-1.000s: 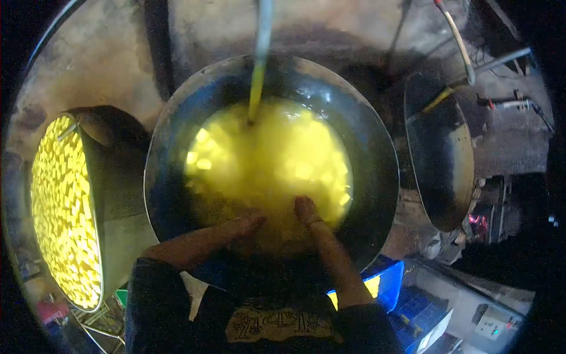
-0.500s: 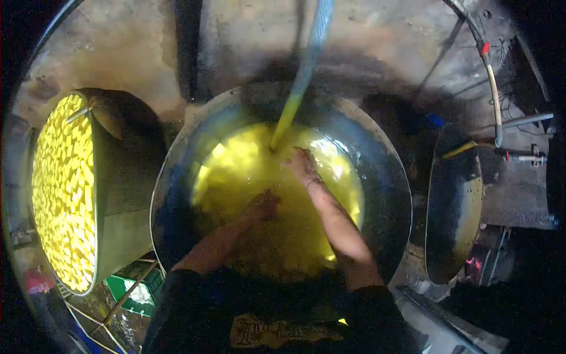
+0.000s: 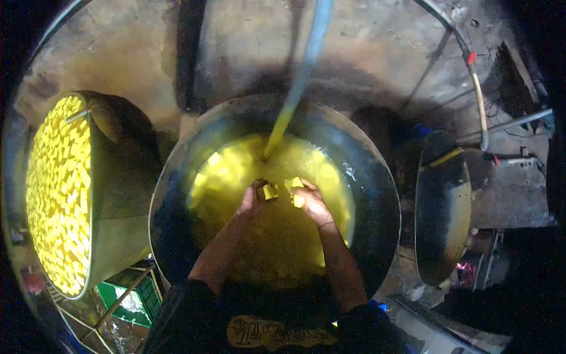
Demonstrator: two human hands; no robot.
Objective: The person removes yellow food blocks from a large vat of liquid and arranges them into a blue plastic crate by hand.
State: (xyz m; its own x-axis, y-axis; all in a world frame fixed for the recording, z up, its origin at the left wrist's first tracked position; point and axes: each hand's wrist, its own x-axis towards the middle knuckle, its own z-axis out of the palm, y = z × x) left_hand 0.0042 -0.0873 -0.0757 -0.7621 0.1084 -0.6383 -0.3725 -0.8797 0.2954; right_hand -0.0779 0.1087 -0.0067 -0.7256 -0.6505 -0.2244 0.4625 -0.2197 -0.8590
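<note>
In the middle of the view is a large, wide metal pan (image 3: 386,236) of cloudy yellow liquid (image 3: 274,236). My left hand (image 3: 252,202) is closed around a yellow tofu block (image 3: 270,192) above the liquid. Facing it, my right hand (image 3: 313,205) grips yellow tofu blocks (image 3: 296,184); two show at its fingers. More blocks (image 3: 215,168) lie in the liquid along the pan's far left and right sides. Murk hides the near part of the pan's bottom.
A bluish hose (image 3: 308,71) hangs down into the pan, its lower end stained yellow. At the left stands a big round vat (image 3: 121,236) full of yellow blocks. Below it sits a green crate (image 3: 127,304). Another dark pan (image 3: 442,218) is on the right, near pipes (image 3: 480,109).
Both hands have come up out of the murky liquid and nearer each other, with yellow tofu blocks now showing in them. The right hand has moved back toward me. The view has shifted slightly.
</note>
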